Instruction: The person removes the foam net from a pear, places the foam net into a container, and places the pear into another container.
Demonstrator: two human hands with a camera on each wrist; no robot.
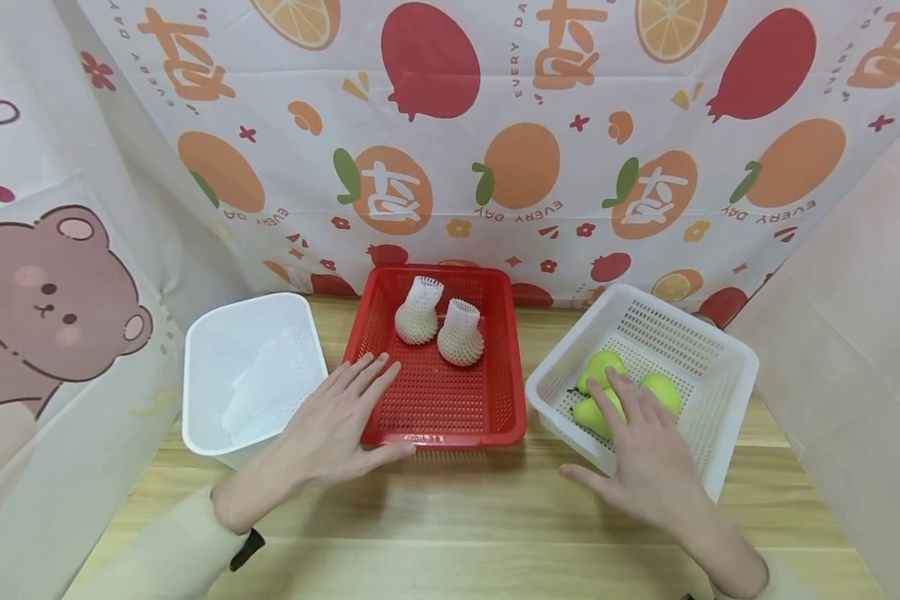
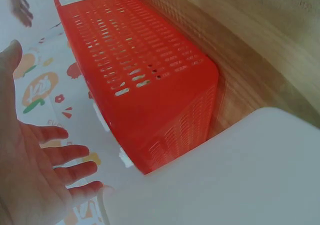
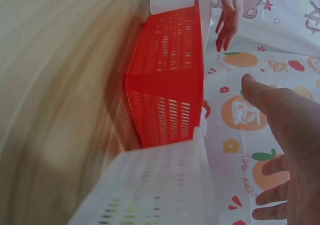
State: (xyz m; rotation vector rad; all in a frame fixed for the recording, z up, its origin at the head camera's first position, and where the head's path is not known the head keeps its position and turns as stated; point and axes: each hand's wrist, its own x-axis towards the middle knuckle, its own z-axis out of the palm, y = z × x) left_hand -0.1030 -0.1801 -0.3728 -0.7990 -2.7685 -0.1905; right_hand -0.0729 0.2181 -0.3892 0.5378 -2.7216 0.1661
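Observation:
My left hand (image 1: 328,427) hovers palm down with fingers spread, between the white bin (image 1: 195,375) and the near left corner of the red basket (image 1: 521,392). Over the near side of the white basket (image 1: 735,408) is my right hand (image 1: 648,462), its fingers loosely extended above several green pears (image 1: 663,392). Neither hand holds anything. Two pale fruits in white foam net sleeves (image 1: 461,335) stand in the red basket, net ends up. White foam netting (image 1: 266,387) lies inside the white bin, partly behind the left hand's wrist side.
The containers stand in a row on a wooden table (image 1: 450,542). A fruit-print cloth (image 1: 450,167) hangs right behind them. A bear-print cloth (image 1: 52,308) closes the left side, and a pale wall (image 1: 855,333) rises at the right.

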